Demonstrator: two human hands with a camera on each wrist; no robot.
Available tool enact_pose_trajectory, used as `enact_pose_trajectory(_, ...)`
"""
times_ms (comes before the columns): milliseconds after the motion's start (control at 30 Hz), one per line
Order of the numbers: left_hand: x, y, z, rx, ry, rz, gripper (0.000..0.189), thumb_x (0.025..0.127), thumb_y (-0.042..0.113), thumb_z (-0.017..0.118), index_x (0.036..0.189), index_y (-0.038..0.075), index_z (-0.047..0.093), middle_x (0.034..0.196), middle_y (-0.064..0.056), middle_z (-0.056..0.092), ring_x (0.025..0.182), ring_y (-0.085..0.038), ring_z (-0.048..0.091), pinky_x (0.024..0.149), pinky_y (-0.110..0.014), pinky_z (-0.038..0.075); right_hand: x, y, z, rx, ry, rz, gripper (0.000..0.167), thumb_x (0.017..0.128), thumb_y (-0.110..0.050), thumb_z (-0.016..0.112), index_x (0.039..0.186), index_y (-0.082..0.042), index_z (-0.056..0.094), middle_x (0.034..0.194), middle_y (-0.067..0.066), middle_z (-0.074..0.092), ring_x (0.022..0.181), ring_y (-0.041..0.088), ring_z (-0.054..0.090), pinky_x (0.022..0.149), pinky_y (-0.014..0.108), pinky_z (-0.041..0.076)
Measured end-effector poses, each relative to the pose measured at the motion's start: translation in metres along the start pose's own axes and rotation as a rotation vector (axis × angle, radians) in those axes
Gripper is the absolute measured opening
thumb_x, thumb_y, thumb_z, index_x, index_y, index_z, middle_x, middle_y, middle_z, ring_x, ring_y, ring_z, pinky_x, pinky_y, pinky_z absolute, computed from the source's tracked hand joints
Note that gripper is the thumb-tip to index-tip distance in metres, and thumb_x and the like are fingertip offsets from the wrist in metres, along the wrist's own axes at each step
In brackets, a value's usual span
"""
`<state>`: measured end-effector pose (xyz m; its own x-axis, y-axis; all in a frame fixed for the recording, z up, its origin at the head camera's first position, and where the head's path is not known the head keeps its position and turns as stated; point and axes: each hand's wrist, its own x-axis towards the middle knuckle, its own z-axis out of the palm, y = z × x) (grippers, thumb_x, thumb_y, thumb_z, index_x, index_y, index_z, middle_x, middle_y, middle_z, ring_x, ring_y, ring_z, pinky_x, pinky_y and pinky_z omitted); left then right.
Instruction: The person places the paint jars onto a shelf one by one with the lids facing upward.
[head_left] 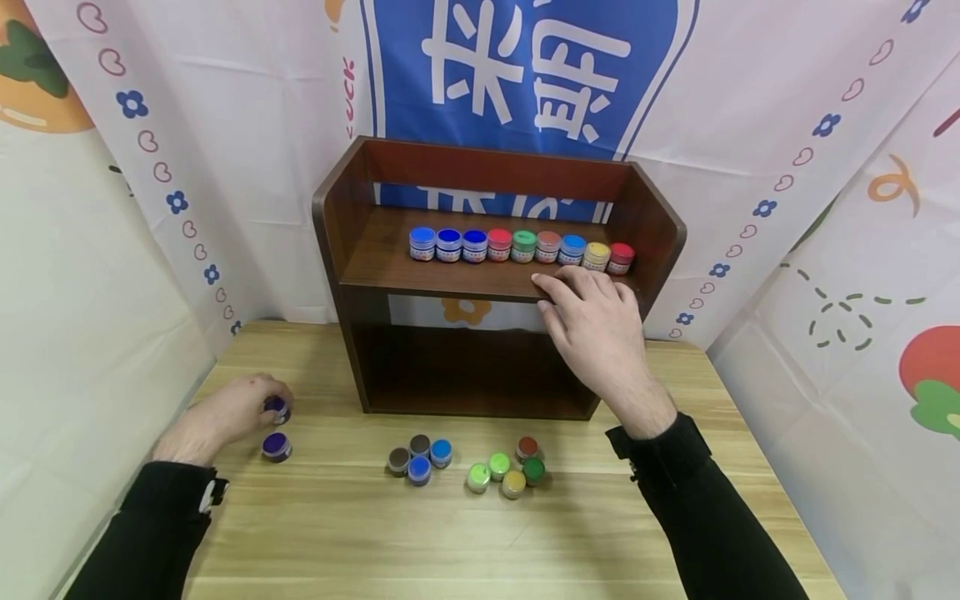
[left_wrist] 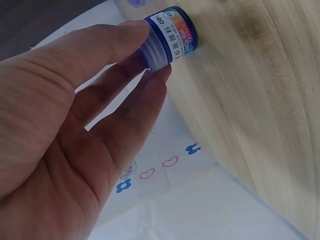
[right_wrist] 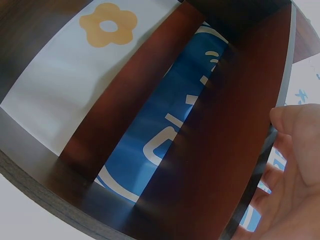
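Note:
My left hand [head_left: 228,410] pinches a small paint jar [left_wrist: 170,37] with a dark purple lid between thumb and fingers. The jar's printed label faces the left wrist camera, and in the head view the fingers partly cover it. Just in front of it on the table stands a second purple-lidded paint jar [head_left: 277,447]. My right hand [head_left: 600,325] rests at the front edge of the brown shelf's upper board [head_left: 442,279], thumb along the edge and relaxed fingers over the top. Behind those fingers runs a row of paint jars [head_left: 498,245] in blue, red, green and yellow.
Two clusters of paint jars stand on the wooden table [head_left: 360,533] before the shelf: blue and dark-lidded jars [head_left: 419,471] at centre left, green, yellow and brown-red jars [head_left: 513,484] to their right. The shelf's lower compartment [head_left: 465,371] faces forward. Printed cloth [head_left: 262,150] hangs behind.

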<state>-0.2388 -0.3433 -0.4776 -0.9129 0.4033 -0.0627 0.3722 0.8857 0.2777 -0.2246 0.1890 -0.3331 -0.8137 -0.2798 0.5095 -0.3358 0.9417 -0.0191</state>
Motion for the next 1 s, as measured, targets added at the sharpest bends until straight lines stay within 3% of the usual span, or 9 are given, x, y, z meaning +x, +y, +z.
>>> enact_pose_trajectory(233, 0.003, 0.003, 0.003, 0.014, 0.053, 0.029, 0.018, 0.096, -0.006, 0.087, 0.113, -0.003, 0.084, 0.115, -0.024, 0.084, 0.114, -0.051, 0.08, 0.104, -0.07, 0.066, 0.0, 0.0, 0.0, 0.0, -0.001, 0.001, 0.043, 0.123, -0.041, 0.06, 0.163, -0.029, 0.071, 0.157, 0.01, 0.071, 0.151, 0.037, 0.063, 0.129, 0.066, 0.051)
enact_pose_trajectory(533, 0.009, 0.006, 0.005, 0.012, 0.063, -0.005, 0.021, 0.101, 0.001, 0.085, 0.12, -0.008, 0.084, 0.12, -0.03, 0.084, 0.117, -0.057, 0.08, 0.107, -0.074, 0.064, 0.0, 0.0, -0.001, 0.008, 0.001, -0.001, 0.043, 0.123, -0.041, 0.06, 0.163, -0.029, 0.071, 0.157, 0.01, 0.071, 0.151, 0.037, 0.063, 0.128, 0.066, 0.051)
enact_pose_trajectory(1000, 0.007, 0.019, 0.001, 0.004, 0.122, 0.035, 0.024, 0.1, 0.003, 0.088, 0.121, -0.007, 0.084, 0.119, -0.031, 0.083, 0.111, -0.053, 0.082, 0.101, -0.07, 0.068, -0.001, -0.001, -0.001, 0.003, -0.003, 0.004, 0.043, 0.123, -0.042, 0.06, 0.163, -0.029, 0.071, 0.157, 0.009, 0.071, 0.152, 0.037, 0.063, 0.129, 0.067, 0.051)
